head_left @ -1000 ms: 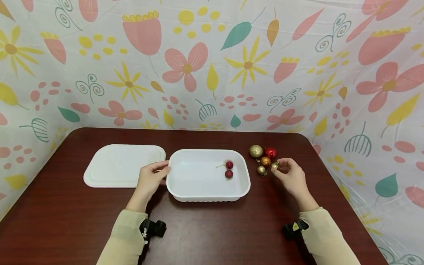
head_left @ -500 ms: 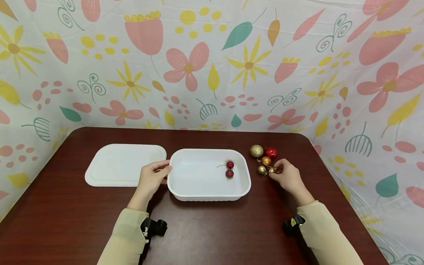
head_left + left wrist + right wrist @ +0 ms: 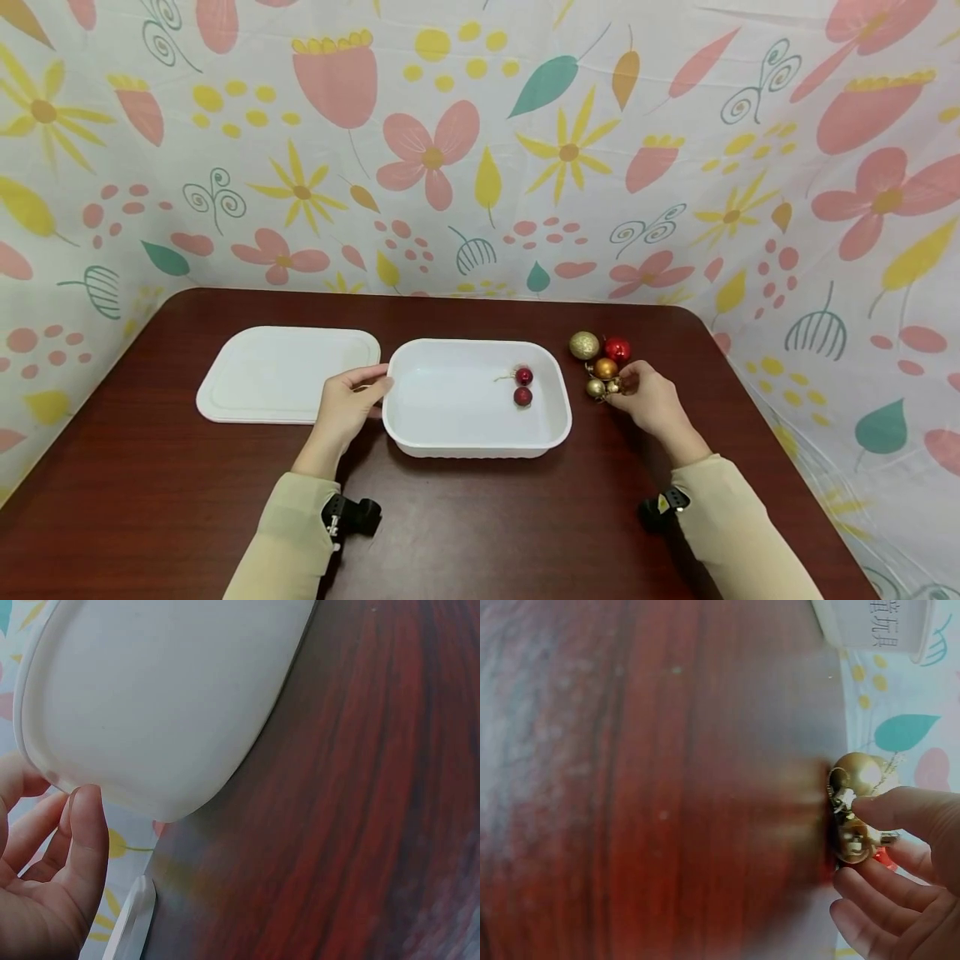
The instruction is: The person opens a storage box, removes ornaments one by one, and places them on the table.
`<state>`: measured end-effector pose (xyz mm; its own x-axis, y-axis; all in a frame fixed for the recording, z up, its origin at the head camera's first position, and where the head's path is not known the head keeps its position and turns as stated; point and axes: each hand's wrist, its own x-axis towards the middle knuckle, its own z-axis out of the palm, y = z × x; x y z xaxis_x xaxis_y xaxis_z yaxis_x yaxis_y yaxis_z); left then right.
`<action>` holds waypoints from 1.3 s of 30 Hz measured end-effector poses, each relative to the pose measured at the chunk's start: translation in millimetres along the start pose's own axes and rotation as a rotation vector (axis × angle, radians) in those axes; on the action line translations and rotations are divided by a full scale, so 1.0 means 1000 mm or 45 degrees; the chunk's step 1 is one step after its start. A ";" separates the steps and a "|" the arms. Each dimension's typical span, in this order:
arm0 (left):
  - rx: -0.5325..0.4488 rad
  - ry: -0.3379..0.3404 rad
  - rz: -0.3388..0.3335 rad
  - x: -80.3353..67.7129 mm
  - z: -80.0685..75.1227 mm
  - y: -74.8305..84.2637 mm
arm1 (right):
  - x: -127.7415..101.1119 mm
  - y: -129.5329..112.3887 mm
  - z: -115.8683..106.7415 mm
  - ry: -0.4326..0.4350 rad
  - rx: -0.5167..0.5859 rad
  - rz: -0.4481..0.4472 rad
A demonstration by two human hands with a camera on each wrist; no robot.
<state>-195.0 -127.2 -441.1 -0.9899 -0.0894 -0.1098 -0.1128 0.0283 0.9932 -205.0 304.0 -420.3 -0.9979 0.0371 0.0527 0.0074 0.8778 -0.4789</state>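
Observation:
A white rectangular plastic box (image 3: 442,417) sits mid-table, with two small dark red baubles (image 3: 522,397) lying in its right half. My left hand (image 3: 345,410) pinches the box's left rim between thumb and fingers; in the left wrist view the thumb (image 3: 88,825) meets the rim. At the right, my right hand (image 3: 654,406) pinches a small gold bauble (image 3: 613,386), right beside another small gold bauble (image 3: 596,388). Just behind are an orange-gold bauble (image 3: 605,368), a shiny red bauble (image 3: 617,349) and a larger glittery gold bauble (image 3: 584,345).
A white lid (image 3: 277,375) lies flat left of the box, partly behind the left hand. The dark brown wooden table (image 3: 480,533) ends against a floral cloth (image 3: 480,150) at the back and sides. Printed characters show on the box wall (image 3: 883,626) in the right wrist view.
My right hand has moved slightly left and down with the small gold bauble, bringing it near the other small gold one. The left hand stays on the box rim.

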 end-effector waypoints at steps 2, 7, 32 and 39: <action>0.002 -0.002 -0.001 0.000 0.000 0.000 | -0.001 -0.001 -0.002 0.007 0.006 -0.014; 0.011 0.004 -0.004 0.000 0.000 0.000 | -0.003 -0.007 -0.007 0.037 0.026 -0.059; 0.021 0.007 -0.017 -0.001 0.001 0.001 | -0.009 -0.051 -0.008 0.253 0.060 -0.296; 0.025 0.013 -0.008 0.000 0.001 0.000 | -0.011 -0.060 -0.004 0.239 0.089 -0.328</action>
<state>-195.5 -126.7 -440.7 -0.9883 -0.0997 -0.1154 -0.1205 0.0473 0.9916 -194.5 252.7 -388.9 -0.9372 -0.0887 0.3374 -0.2546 0.8350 -0.4879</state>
